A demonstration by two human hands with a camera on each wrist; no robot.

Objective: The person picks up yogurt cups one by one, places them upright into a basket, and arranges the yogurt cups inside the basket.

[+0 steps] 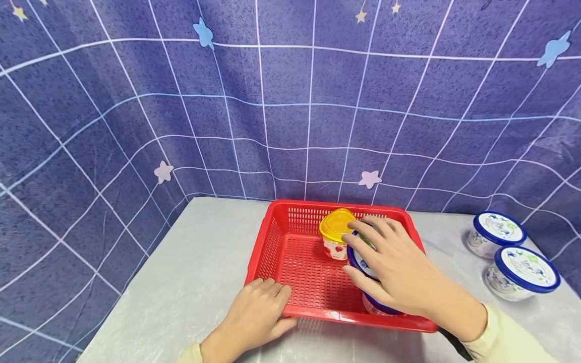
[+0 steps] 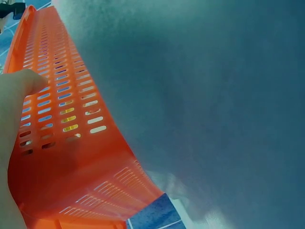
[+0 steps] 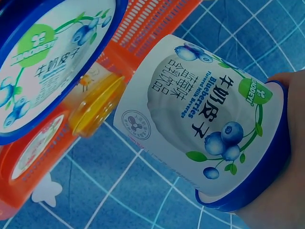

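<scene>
Fingers of the left hand [image 1: 258,307] curl over the red basket's [image 1: 308,280] rim at its 8 o'clock corner; the right hand [image 1: 399,267] grips a blue-lidded tub [image 3: 205,119] by its lid. That tub lies at 9 o'clock from the right palm, within the basket's outline, lid upward; its exact tilt and clearance cannot be told. A yellow-lidded tub [image 1: 337,227] sits between 10 and 11 o'clock from it, a second blue-lidded tub [image 3: 59,67] at 5. Beyond the basket's 3 o'clock end, two further tubs [image 1: 526,269] stand on the worktop [image 1: 172,262].
</scene>
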